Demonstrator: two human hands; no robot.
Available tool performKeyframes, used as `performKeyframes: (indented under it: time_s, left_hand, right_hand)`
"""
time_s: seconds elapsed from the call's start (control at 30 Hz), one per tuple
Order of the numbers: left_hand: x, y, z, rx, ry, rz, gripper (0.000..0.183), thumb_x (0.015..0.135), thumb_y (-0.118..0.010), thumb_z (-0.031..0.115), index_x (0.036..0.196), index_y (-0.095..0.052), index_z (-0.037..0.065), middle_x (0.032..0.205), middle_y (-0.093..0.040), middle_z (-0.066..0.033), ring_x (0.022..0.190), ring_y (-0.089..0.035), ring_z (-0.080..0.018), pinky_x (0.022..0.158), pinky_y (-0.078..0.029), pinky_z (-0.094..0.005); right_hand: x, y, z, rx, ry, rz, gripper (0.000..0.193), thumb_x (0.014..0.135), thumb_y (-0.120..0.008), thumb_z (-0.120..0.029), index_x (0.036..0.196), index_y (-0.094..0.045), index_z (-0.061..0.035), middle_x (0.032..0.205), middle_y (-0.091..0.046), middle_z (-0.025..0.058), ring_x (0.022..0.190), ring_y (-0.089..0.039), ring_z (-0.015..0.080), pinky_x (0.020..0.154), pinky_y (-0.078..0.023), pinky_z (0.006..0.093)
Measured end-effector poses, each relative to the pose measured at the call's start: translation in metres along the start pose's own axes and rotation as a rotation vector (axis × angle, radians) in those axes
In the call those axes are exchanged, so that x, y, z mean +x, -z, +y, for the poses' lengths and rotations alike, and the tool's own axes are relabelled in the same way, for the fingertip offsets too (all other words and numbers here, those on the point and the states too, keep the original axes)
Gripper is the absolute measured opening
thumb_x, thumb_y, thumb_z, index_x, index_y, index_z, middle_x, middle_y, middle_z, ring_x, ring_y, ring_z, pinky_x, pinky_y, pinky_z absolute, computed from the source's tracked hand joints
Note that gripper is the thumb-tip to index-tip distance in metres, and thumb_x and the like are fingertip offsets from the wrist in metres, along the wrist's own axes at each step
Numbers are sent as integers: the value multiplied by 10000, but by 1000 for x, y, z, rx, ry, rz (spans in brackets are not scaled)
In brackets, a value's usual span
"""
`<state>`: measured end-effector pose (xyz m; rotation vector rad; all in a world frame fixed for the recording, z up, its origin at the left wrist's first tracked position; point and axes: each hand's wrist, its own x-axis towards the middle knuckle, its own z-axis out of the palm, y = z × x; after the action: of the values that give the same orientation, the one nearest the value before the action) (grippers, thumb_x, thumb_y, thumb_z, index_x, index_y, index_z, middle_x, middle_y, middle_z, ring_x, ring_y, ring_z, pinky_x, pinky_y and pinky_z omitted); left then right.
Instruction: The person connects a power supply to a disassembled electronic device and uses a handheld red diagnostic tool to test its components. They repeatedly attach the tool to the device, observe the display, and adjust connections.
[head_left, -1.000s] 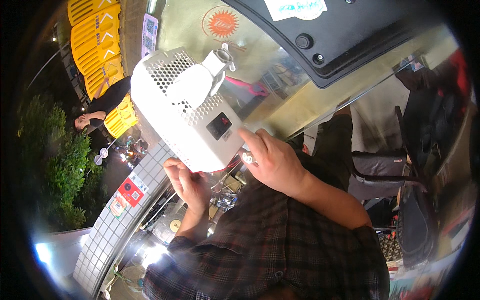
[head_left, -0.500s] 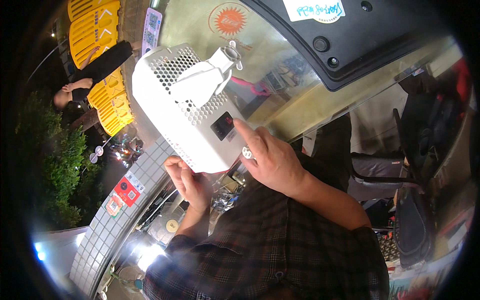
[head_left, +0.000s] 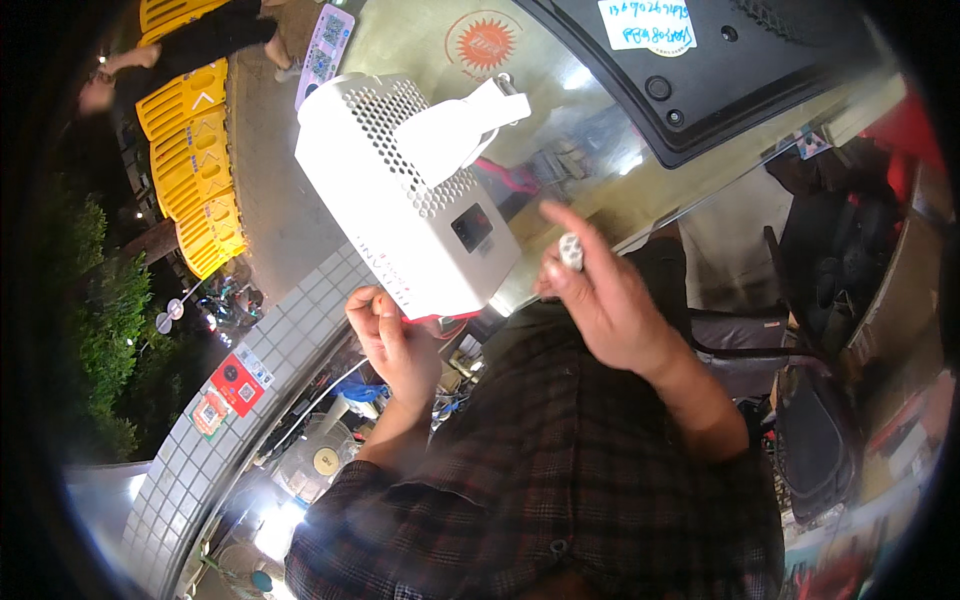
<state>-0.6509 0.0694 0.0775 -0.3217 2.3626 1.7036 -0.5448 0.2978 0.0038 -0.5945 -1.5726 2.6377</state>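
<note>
A white box-shaped appliance (head_left: 345,180) with honeycomb vents is tilted above the counter. A small dark display panel (head_left: 472,229) is set in its near right end. Over the vents lies a white plastic piece (head_left: 440,140) whose kind I cannot make out. At the appliance's lower left corner, my left hand (head_left: 400,350) has its fingers closed on the edge, near a strip of red underneath. Right of the display, my right hand (head_left: 625,315) grips a white round plug with several holes (head_left: 570,251), its index finger stretched out and apart from the panel.
A large black plastic panel (head_left: 700,90) with a white label lies at the far right of the glass-topped counter (head_left: 580,150). A tiled ledge (head_left: 310,310) runs on the left, past yellow barriers (head_left: 195,170) and a person in black. A dark chair (head_left: 740,340) stands at right.
My right hand has drawn back right, its index finger leaving the display panel. The appliance has shifted slightly right and up in view, with my left hand still at its corner.
</note>
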Motion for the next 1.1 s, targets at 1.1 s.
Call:
performKeyframes:
  time_s: [1.1]
  left_hand:
    - [-12,-15,-8,-627,242,-230,196,1050,-681,34,1145,-511,58,978,-706,-88,820,-735,-172,720,-650,-341]
  right_hand:
    - [25,12,-25,-471,-271,202,414,1139,-569,-219,1481,-625,9,1336,-697,42,1184,-594,98,1068,-454,267]
